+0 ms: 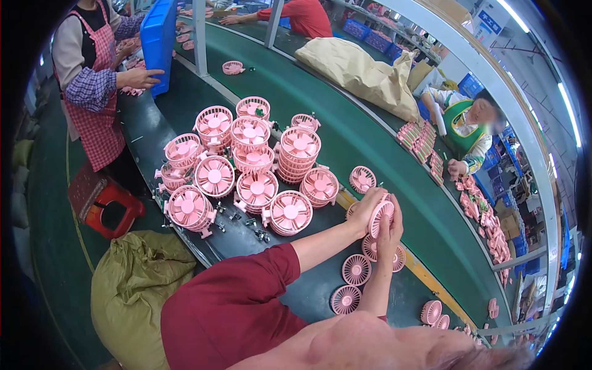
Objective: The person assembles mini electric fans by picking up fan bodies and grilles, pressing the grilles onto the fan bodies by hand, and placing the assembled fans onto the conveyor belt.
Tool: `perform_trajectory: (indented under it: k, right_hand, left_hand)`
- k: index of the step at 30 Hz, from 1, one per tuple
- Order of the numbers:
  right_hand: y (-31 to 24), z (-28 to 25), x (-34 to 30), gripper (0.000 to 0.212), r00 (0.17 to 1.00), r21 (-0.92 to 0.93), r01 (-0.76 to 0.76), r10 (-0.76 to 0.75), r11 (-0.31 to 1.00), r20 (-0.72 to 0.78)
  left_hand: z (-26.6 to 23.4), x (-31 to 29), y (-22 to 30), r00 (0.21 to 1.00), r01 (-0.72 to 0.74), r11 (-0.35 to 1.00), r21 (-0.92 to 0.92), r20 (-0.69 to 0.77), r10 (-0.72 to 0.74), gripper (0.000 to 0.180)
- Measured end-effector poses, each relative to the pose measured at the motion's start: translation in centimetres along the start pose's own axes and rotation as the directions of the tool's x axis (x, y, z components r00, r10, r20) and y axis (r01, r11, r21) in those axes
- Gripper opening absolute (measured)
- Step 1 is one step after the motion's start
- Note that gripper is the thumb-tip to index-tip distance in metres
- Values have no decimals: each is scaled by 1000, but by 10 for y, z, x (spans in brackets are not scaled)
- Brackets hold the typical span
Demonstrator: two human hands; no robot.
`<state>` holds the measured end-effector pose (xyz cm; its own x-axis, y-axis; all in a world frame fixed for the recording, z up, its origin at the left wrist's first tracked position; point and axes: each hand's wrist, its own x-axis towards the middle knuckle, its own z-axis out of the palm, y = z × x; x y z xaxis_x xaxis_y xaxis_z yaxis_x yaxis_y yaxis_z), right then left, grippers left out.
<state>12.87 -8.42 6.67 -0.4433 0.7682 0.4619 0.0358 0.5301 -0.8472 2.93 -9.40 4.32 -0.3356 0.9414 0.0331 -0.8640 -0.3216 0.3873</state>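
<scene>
A: Where is the pink slatted cover (380, 220) sitting?

B: Pink fan stacks (253, 158) are standing well left of the hands on the tabletop (311, 287); next, the left hand (368, 211) and right hand (388, 237) are gripping the cover between them.

A: How is it looking?

B: It's showing a round face with thin slats radiating from the middle.

A: And which way is it pointing?

B: It's standing tilted on edge, facing obliquely toward the right hand's side, its foreshortened oval running lengthwise roughly along that hand's fingers.
</scene>
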Motion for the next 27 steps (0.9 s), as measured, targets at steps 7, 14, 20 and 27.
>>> perform_trajectory:
  k: [7,14,20,27]
  right_hand:
    - [8,0,1,32,979,447,-147,196,882,-64]
    - [12,-14,1,31,986,134,-127,140,983,-93]
    - [-1,-7,0,40,994,-110,35,-24,993,103]
    - [33,-17,3,5,969,426,-136,209,895,-129]
  left_hand:
    - [2,-1,4,999,37,996,84,-26,-35,20]
    - [24,-15,6,991,123,974,190,-74,-111,34]
    - [10,-6,5,989,103,992,73,-118,-94,40]
    - [18,-20,-7,997,-78,937,340,14,78,31]
